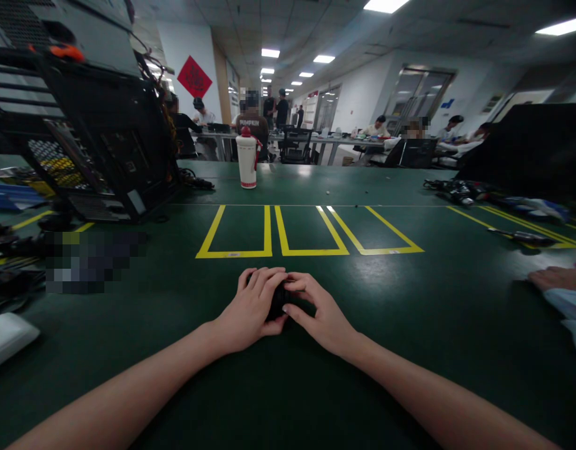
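Bare forearms (142, 378) reach over the green tabletop (288, 400); the left hand (245, 315) caps a black object (277, 305), mostly hidden, in a curled grip, while the right hand (323, 312) grips its right side between thumb and fingers. It lies just before yellow tape outlines (267, 231), with a white bottle (248, 167) standing beyond and a black computer case (109, 147) farther left.
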Demonstrator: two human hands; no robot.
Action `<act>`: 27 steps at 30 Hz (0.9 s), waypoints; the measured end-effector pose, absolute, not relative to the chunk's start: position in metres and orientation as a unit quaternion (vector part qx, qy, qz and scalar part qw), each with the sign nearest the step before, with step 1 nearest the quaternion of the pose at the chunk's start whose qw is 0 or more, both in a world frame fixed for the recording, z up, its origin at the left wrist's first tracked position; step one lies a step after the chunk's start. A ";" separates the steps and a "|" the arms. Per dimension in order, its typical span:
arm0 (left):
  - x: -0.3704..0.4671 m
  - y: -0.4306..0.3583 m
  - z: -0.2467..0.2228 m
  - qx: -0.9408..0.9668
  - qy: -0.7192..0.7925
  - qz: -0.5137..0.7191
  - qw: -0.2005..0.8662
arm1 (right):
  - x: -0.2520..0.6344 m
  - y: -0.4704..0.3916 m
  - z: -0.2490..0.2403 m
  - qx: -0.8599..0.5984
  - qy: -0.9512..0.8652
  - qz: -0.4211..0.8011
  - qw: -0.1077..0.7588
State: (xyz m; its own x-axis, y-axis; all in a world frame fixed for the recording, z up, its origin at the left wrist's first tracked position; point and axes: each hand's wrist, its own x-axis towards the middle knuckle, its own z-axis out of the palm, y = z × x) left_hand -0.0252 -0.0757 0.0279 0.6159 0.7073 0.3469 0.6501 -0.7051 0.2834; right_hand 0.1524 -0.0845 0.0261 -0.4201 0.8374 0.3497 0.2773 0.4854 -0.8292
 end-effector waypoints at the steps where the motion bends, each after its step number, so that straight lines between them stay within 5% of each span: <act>1: -0.025 -0.076 0.028 0.897 0.378 0.221 0.065 | 0.152 -0.084 0.026 -0.366 -0.763 0.356 0.397; 27: -0.025 -0.076 0.027 0.895 0.387 0.213 0.065 | 0.152 -0.084 0.025 -0.391 -0.743 0.379 0.388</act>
State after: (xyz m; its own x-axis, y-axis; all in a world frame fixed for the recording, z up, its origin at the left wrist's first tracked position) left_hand -0.0253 -0.0758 0.0265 0.6096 0.7201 0.3315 0.6649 -0.6921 0.2807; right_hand 0.1519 -0.0835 0.0252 -0.3930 0.8755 0.2810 0.2865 0.4070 -0.8673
